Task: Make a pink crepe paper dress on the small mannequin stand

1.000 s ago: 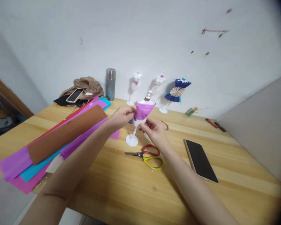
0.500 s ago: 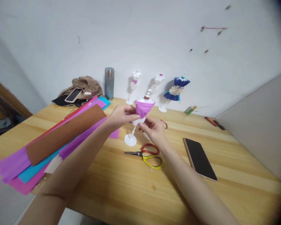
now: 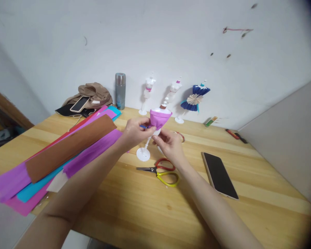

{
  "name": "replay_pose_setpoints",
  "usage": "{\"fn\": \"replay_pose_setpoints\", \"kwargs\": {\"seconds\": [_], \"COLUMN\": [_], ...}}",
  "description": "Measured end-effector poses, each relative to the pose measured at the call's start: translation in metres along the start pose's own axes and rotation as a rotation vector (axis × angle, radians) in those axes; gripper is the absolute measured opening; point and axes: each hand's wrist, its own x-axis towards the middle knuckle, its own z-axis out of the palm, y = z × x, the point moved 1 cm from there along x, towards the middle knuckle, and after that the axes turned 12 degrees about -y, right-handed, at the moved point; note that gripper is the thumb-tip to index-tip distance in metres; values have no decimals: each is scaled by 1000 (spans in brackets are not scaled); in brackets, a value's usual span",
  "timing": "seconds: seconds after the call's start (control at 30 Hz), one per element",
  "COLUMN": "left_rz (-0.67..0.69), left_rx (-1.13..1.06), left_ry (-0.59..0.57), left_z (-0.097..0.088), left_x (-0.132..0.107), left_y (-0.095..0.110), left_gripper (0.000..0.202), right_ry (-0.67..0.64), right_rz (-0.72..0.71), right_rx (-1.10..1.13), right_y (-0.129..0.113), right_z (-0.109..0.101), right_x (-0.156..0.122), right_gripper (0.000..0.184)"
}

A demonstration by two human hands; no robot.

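A small white doll-size dress form (image 3: 143, 154) stands tilted on its round base at the middle of the table. Purple crepe paper (image 3: 159, 119) wraps its bust, gathered in at the waist, and a brown band circles its neck. My left hand (image 3: 137, 130) pinches the paper's gathered lower edge from the left. On the right, my right hand (image 3: 168, 142) has its thumb and fingers closed at the form's hip, just under the paper. Scissors (image 3: 155, 170) with one red and one yellow handle lie in front of the base.
Crepe paper sheets (image 3: 72, 148) are piled at left. Behind them are a brown cloth (image 3: 97, 92), a phone (image 3: 79, 103) and a flask (image 3: 120, 91). Two white dress forms (image 3: 148, 86) and one in blue paper (image 3: 195, 98) stand by the wall. A larger phone (image 3: 219, 174) lies right.
Little differs. The left hand's fingertips have shifted slightly along the paper's waist, and the view has moved a touch. Both hands stay at the dress form.
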Motion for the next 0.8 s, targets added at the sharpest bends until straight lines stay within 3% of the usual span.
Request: {"fn": "replay_pose_setpoints", "kwargs": {"seconds": [0.2,0.33,0.43,0.67,0.8], "left_rz": [93,100,71,-13,-76], "left_rx": [224,264,226,-42,-86], "left_ry": [156,221,197,69,55], "left_z": [9,13,15,11,-1], "left_x": [-3,-6,-7,0,5], "left_y": [-8,-10,-9,-13,-21], "left_gripper": [7,8,10,52,40], "right_ry": [12,19,28,43,77], "right_rz": [28,41,47,89,93], "right_rx": [12,73,113,198,207], "right_y": [-1,-1,0,5,8], "right_z": [5,6,6,3,-1], "right_x": [0,2,3,6,8], "right_gripper": [35,32,29,32,30]}}
